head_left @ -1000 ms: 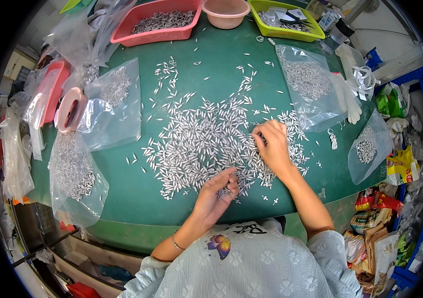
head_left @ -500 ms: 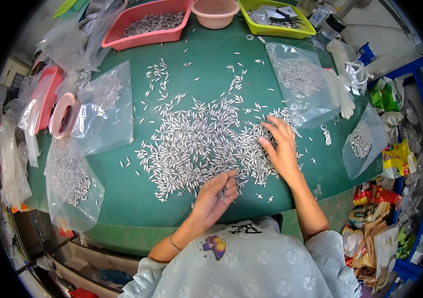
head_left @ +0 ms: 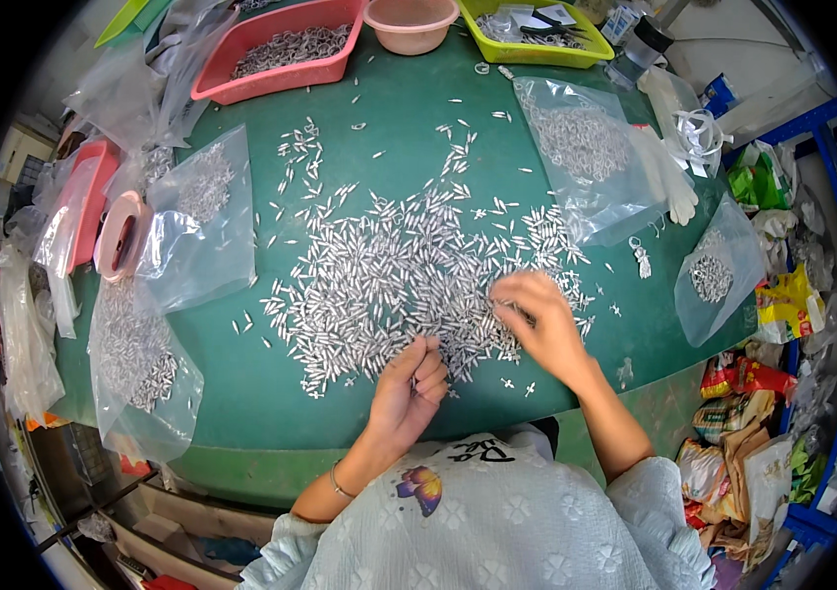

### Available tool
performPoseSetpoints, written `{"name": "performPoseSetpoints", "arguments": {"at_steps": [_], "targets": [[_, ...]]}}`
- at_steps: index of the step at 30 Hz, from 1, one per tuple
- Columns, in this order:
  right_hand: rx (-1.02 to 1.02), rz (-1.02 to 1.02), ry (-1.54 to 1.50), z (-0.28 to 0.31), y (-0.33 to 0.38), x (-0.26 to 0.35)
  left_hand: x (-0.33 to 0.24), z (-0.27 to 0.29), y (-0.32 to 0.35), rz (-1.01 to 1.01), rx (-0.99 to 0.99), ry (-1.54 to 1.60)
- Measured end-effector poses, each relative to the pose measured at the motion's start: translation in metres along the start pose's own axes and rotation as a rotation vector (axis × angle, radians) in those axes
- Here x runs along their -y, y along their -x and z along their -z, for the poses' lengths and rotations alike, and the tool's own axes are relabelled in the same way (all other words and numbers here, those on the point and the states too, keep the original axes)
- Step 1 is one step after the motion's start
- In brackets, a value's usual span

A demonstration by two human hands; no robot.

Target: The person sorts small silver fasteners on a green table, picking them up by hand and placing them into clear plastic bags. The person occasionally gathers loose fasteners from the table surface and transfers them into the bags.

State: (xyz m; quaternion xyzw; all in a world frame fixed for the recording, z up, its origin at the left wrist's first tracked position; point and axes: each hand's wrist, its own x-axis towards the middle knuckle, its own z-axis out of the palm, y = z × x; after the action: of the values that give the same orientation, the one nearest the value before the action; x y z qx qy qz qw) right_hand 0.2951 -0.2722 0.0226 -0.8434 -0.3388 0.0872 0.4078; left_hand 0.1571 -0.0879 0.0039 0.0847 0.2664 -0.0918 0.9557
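Observation:
A broad heap of small silver-grey pointed metal pieces (head_left: 369,285) covers the middle of the green table (head_left: 271,403). At the heap's near edge is my left hand (head_left: 407,391), its fingers curled in and the thumb pressed to the index finger. Whatever it may hold is too small or hidden to name. My right hand (head_left: 541,320) hovers over the heap's right part, fingers bent toward the thumb and smeared by motion. Whether it grips a piece cannot be made out. Loose cross-shaped pieces (head_left: 529,389) lie just below the right hand.
Clear bags of metal parts lie at the left (head_left: 197,226) and right (head_left: 586,157). Along the far edge stand a red tray (head_left: 276,84), a pink bowl (head_left: 411,41) and a yellow-green tray (head_left: 537,54). A smaller bag (head_left: 718,280) rests by the right edge.
My right hand has moved left across the heap, its spread fingers drawing together. My left hand has shifted slightly left, its fingers curled tighter. The whole view has shifted a little.

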Motion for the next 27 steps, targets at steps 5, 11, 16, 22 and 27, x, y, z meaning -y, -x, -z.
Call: {"name": "performPoseSetpoints", "arguments": {"at_steps": [5, 11, 16, 22, 27], "targets": [[-0.208, 0.119, 0.292, -0.025, -0.049, -0.024, 0.002, -0.019, 0.005, -0.046, -0.096, -0.108], [-0.098, 0.192, 0.438, -0.016, -0.055, -0.022, -0.001, -0.01, 0.008, -0.088, -0.095, -0.063], [-0.038, 0.219, 0.456, -0.013, -0.064, -0.017, 0.001, -0.011, 0.005, -0.065, -0.089, -0.079], [0.018, 0.223, 0.441, -0.012, -0.068, -0.022, 0.002, -0.008, 0.005, -0.057, -0.084, -0.075], [0.073, 0.25, 0.428, -0.01, -0.071, -0.021, 0.003, -0.009, 0.004, -0.046, -0.089, -0.055]]}}
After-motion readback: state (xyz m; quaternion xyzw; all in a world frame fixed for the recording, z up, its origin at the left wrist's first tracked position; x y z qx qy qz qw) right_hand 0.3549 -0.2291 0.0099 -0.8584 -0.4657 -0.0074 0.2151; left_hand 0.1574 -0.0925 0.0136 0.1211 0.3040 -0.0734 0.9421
